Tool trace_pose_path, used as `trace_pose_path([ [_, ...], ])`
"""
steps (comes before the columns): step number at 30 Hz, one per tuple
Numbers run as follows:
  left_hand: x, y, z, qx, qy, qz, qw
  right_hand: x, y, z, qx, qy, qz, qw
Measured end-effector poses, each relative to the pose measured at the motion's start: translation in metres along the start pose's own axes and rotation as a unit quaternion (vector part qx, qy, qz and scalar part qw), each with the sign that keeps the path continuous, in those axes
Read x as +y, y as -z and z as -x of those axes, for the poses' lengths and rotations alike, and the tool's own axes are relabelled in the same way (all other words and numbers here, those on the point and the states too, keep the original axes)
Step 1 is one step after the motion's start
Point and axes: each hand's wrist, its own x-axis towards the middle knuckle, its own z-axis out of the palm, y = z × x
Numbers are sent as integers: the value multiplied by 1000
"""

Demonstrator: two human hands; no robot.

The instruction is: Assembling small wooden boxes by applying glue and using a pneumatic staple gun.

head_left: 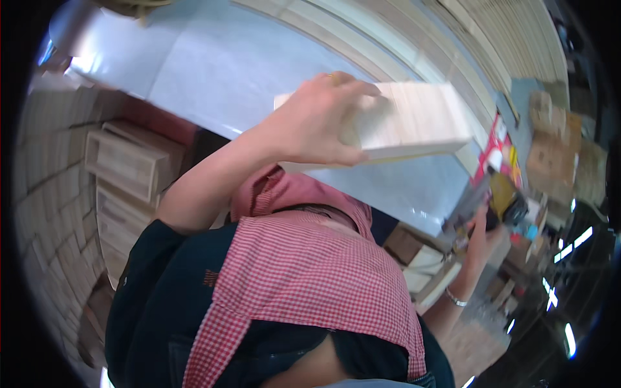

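My left hand reaches across the bench and grips a pale wooden box-shaped block. The thumb lies along its near side and the fingers lie over its top. The block is held at a slant over the blue-grey bench top, and its underside is hidden. Out to the right, past the bench end, my right hand is closed at a yellow-and-black tool. Motion blurs that tool, so its exact kind does not show. A silver bracelet circles the right wrist.
The blue-grey bench runs across in front of me, with long pale boards along its far side. Pale wooden drawers are stacked at the left. Cardboard boxes and a pink-red packet are at the right.
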Motion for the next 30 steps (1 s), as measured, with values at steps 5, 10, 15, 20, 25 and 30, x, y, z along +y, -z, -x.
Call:
trace_pose_path([
  [5, -58, 53, 82, 167, 198, 382, 887, 148, 34, -35, 42, 127, 279, 951],
  [10, -60, 48, 132, 385, 266, 315, 826, 319, 104, -100, 29, 111, 386, 915],
  [15, -44, 16, 143, 435, 267, 244, 825, 243, 31, -81, 72, 35, 402, 912],
  [20, -41, 15, 168, 506, 243, 299, 771, 265, 37, -112, 93, 72, 409, 905],
  [25, -42, 24, 260, 681, 230, 272, 640, 197, 7, -105, 143, 218, 391, 883],
  [30, -86, 47, 388, 796, 214, 188, 533, 170, -22, -150, 126, 246, 258, 926],
])
